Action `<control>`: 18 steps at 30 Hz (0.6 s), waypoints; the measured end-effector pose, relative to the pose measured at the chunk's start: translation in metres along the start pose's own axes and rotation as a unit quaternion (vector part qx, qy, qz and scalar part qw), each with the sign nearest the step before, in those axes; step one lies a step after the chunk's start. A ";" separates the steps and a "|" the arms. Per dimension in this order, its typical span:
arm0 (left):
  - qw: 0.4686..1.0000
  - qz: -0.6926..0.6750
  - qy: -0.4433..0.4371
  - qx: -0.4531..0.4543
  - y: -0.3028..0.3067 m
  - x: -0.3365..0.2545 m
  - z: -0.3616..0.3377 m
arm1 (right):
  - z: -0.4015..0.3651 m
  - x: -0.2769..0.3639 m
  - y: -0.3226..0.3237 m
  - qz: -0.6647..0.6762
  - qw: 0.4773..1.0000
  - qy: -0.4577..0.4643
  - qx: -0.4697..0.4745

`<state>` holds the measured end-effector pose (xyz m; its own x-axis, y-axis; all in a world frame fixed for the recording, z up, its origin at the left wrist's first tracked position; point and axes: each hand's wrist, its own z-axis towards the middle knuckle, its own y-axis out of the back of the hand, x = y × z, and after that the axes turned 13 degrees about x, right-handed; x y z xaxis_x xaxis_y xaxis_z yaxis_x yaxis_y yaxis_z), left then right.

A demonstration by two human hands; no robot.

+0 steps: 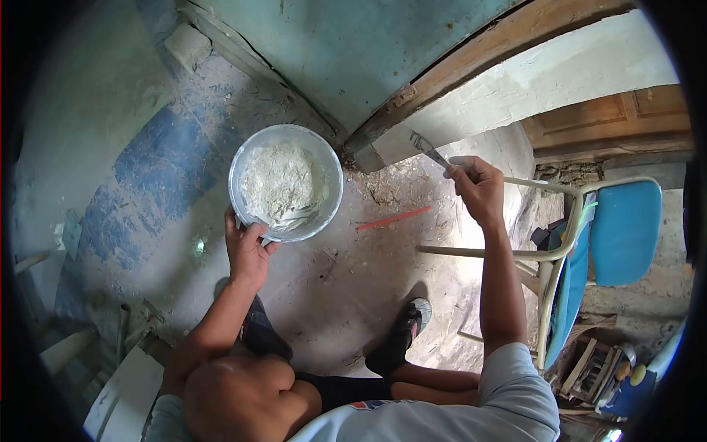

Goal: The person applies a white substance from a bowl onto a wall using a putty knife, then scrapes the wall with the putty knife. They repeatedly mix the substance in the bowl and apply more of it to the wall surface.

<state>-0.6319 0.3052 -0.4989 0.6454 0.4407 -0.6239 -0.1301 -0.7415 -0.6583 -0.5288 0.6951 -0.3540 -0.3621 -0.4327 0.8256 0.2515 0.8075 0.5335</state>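
Observation:
A round, pale plastic tub [245, 215] holds a lumpy white plaster-like mix [280, 180], with a smoother wet patch near its front rim. My left hand [249, 254] grips that rim, thumb on top and fingers curled at the side. Farther right, my right hand [477, 188] is closed around the handle of a putty knife [431, 151]. Its stained blade points up and left, overlapping the lower end of the freshly coated white wall strip [508, 99] in this view.
A cream-framed chair with a blue backrest [626, 232] stands close by my right forearm. On the dusty floor lie a red stick [394, 218] and debris. A turquoise door panel [353, 51] rises ahead; a concrete block [188, 46] sits far left.

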 end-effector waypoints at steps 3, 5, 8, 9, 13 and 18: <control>1.000 -0.006 -0.006 -0.011 0.001 0.001 -0.002 | -0.014 0.015 0.005 -0.020 0.999 0.004 -0.025; 1.000 0.001 0.009 -0.011 0.005 0.003 -0.002 | -0.024 0.019 0.009 -0.051 0.997 0.016 -0.052; 1.000 -0.003 0.012 -0.007 0.004 0.004 -0.003 | -0.043 0.026 0.008 -0.084 0.991 0.054 -0.089; 1.000 -0.004 0.012 -0.009 0.005 0.005 -0.003 | -0.049 0.024 0.004 -0.053 0.990 0.076 -0.110; 1.000 -0.002 0.001 0.002 0.007 0.005 -0.005 | -0.046 -0.020 -0.034 -0.101 0.983 0.119 -0.097; 1.000 0.006 -0.004 -0.009 0.007 -0.004 -0.011 | -0.013 -0.088 -0.088 -0.208 0.968 0.141 0.015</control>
<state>-0.6270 0.2929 -0.4964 0.6380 0.4360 -0.6347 -0.1237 -0.7555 -0.6433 -0.5075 0.6571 -0.4707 -0.1668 -0.8120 0.5593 0.1087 0.5487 0.8289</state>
